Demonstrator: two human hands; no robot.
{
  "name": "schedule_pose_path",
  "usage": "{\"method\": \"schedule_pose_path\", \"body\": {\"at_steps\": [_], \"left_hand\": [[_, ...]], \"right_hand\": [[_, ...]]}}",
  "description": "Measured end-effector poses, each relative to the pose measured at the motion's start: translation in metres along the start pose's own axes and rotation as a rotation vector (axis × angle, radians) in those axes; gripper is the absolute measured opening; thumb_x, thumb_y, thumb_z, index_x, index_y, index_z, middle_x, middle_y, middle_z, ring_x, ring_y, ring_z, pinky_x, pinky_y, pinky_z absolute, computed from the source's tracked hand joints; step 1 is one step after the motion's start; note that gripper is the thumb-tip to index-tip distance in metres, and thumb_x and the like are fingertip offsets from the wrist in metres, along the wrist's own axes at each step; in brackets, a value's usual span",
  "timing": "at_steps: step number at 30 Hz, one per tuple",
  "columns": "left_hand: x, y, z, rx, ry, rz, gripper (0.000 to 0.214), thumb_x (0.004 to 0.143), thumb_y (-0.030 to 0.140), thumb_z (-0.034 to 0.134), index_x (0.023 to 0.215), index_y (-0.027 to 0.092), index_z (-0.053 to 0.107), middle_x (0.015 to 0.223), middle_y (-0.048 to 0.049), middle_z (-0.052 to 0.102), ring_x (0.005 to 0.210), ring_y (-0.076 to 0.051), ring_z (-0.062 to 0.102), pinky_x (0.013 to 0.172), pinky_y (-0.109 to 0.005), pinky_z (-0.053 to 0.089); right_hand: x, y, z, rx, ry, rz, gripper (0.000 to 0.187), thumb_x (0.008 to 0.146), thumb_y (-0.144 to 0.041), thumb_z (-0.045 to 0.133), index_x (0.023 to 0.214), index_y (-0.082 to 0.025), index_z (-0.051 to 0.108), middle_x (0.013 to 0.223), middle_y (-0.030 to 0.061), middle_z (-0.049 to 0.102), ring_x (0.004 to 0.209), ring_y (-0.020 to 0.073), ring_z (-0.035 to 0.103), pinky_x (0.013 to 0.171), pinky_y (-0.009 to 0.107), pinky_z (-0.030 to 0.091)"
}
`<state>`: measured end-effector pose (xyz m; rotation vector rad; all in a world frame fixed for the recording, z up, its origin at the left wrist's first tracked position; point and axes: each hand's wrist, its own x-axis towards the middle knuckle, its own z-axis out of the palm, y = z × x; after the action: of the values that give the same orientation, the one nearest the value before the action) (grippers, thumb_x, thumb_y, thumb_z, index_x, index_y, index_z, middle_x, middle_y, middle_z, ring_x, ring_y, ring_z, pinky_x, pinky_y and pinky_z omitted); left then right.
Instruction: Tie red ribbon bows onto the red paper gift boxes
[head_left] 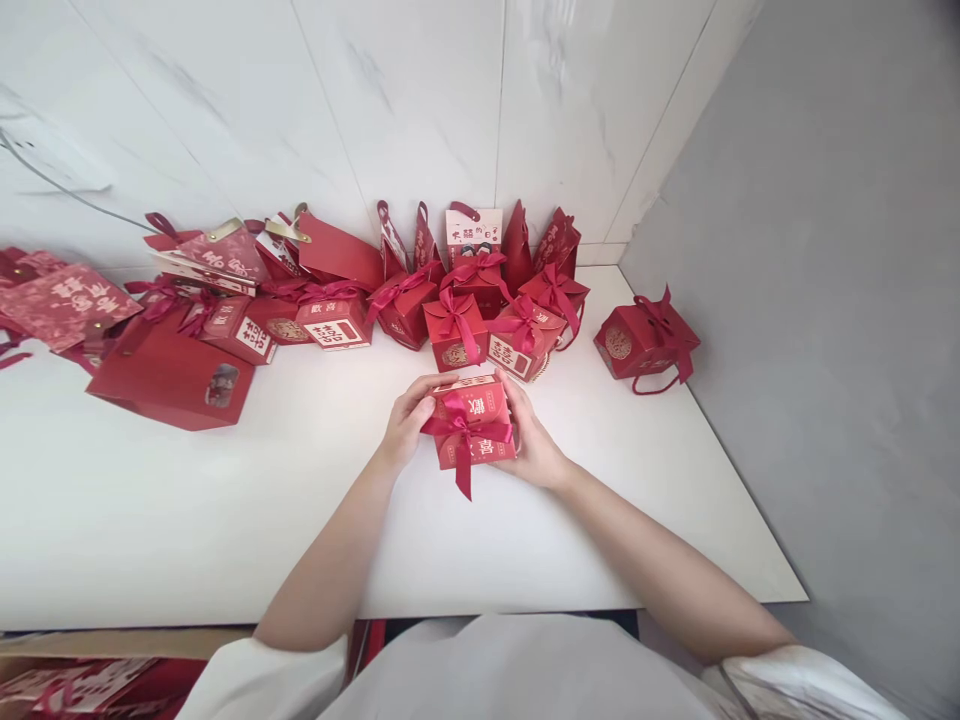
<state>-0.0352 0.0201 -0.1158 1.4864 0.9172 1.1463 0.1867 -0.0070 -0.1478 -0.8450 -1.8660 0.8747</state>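
A red gift box (480, 405) with gold-white lettering and a tied dark-red ribbon bow is between my hands, over the white table. My left hand (410, 418) grips its left side, thumb near the top edge. Around the right side wraps my right hand (534, 440), its fingertips partly hidden behind the box. One ribbon tail hangs down over the box's near edge. Just beyond my hands stand two similar ribboned boxes, a red one (450, 322) and one with a white character panel (514, 350).
Along the tiled wall (420, 100) stand several more red gift boxes and bags. A single ribboned box (637, 340) sits at the right by the grey wall (825, 300). A large red bag (172, 375) lies left. Below the table's front edge, a carton (127, 643) holds red packaging.
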Motion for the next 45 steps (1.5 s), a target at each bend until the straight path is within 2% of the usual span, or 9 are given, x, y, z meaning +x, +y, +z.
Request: {"method": "schedule_pose_path", "body": {"at_steps": [10, 16, 19, 24, 27, 33, 37, 40, 45], "left_hand": [[-0.001, -0.002, 0.002, -0.026, -0.086, -0.046, 0.052, 0.093, 0.053, 0.047, 0.13, 0.019, 0.06, 0.132, -0.0122, 0.062, 0.126, -0.032, 0.055, 0.108, -0.045, 0.04], [-0.006, -0.005, 0.003, -0.138, -0.172, -0.08, 0.068, 0.094, 0.066, 0.029, 0.153, 0.033, 0.029, 0.163, -0.0012, 0.023, 0.151, -0.029, 0.017, 0.122, -0.045, 0.021], [-0.007, -0.006, 0.003, -0.191, -0.259, -0.054, 0.088, 0.082, 0.079, 0.038, 0.155, 0.033, 0.019, 0.165, -0.0036, 0.017, 0.15, -0.035, 0.019, 0.119, -0.05, 0.028], [-0.005, -0.009, 0.008, -0.017, -0.235, -0.065, 0.106, 0.065, 0.041, 0.084, 0.153, 0.03, 0.027, 0.158, -0.0121, 0.032, 0.141, -0.039, 0.036, 0.112, -0.055, 0.038], [-0.005, -0.011, 0.011, 0.042, -0.143, -0.111, 0.097, 0.065, 0.033, 0.084, 0.149, 0.026, 0.035, 0.147, -0.0149, 0.048, 0.131, -0.038, 0.05, 0.104, -0.055, 0.046], [-0.003, -0.015, 0.007, -0.01, -0.038, -0.274, 0.077, 0.072, 0.047, 0.078, 0.136, 0.015, 0.049, 0.13, -0.0163, 0.063, 0.118, -0.035, 0.062, 0.103, -0.053, 0.048], [-0.002, -0.016, 0.002, 0.0, 0.002, -0.324, 0.08, 0.077, 0.063, 0.066, 0.137, 0.013, 0.049, 0.132, -0.0183, 0.062, 0.12, -0.037, 0.06, 0.104, -0.052, 0.047], [-0.001, -0.014, 0.0, 0.004, -0.038, -0.268, 0.08, 0.082, 0.069, 0.054, 0.141, 0.015, 0.048, 0.137, -0.0174, 0.059, 0.125, -0.037, 0.057, 0.108, -0.051, 0.042], [-0.001, -0.009, 0.001, 0.011, -0.173, -0.149, 0.076, 0.085, 0.064, 0.055, 0.148, 0.024, 0.042, 0.145, -0.0107, 0.053, 0.132, -0.035, 0.05, 0.11, -0.047, 0.04]], "right_hand": [[-0.002, 0.004, 0.001, 0.029, 0.039, 0.039, 0.114, 0.072, -0.04, 0.082, 0.156, -0.034, 0.006, 0.16, 0.0113, 0.019, 0.146, 0.0348, 0.029, 0.114, 0.053, 0.037], [0.0, 0.002, -0.001, -0.003, 0.113, 0.051, 0.113, 0.07, -0.044, 0.082, 0.156, -0.032, 0.009, 0.153, 0.0139, 0.028, 0.144, 0.0343, 0.031, 0.115, 0.054, 0.034], [0.001, 0.002, -0.002, -0.003, 0.145, 0.063, 0.111, 0.071, -0.048, 0.081, 0.156, -0.031, 0.012, 0.153, 0.0133, 0.03, 0.144, 0.0345, 0.03, 0.116, 0.055, 0.032], [0.002, 0.005, -0.003, 0.025, 0.157, 0.096, 0.086, 0.085, -0.052, 0.065, 0.155, -0.032, 0.019, 0.155, 0.0098, 0.033, 0.144, 0.0321, 0.03, 0.117, 0.055, 0.031], [0.002, 0.006, -0.004, 0.013, 0.17, 0.088, 0.077, 0.09, -0.053, 0.058, 0.154, -0.032, 0.022, 0.156, 0.0077, 0.033, 0.145, 0.0301, 0.03, 0.119, 0.055, 0.027], [0.002, 0.004, -0.009, 0.105, 0.105, 0.138, 0.061, 0.096, -0.049, 0.048, 0.152, -0.032, 0.031, 0.158, 0.0048, 0.031, 0.146, 0.0273, 0.029, 0.116, 0.048, 0.035], [0.004, 0.004, -0.006, 0.305, 0.058, 0.251, 0.068, 0.093, -0.051, 0.055, 0.152, -0.032, 0.029, 0.153, 0.0076, 0.038, 0.128, 0.0271, 0.052, 0.108, 0.047, 0.044], [0.006, 0.006, -0.006, 0.442, 0.082, 0.322, 0.072, 0.088, -0.052, 0.062, 0.15, -0.03, 0.032, 0.146, 0.0096, 0.046, 0.111, 0.026, 0.062, 0.099, 0.047, 0.051], [0.007, 0.011, -0.011, 0.476, 0.147, 0.337, 0.061, 0.087, -0.055, 0.06, 0.139, -0.028, 0.044, 0.133, 0.0082, 0.056, 0.118, 0.0276, 0.058, 0.101, 0.048, 0.05]]}}
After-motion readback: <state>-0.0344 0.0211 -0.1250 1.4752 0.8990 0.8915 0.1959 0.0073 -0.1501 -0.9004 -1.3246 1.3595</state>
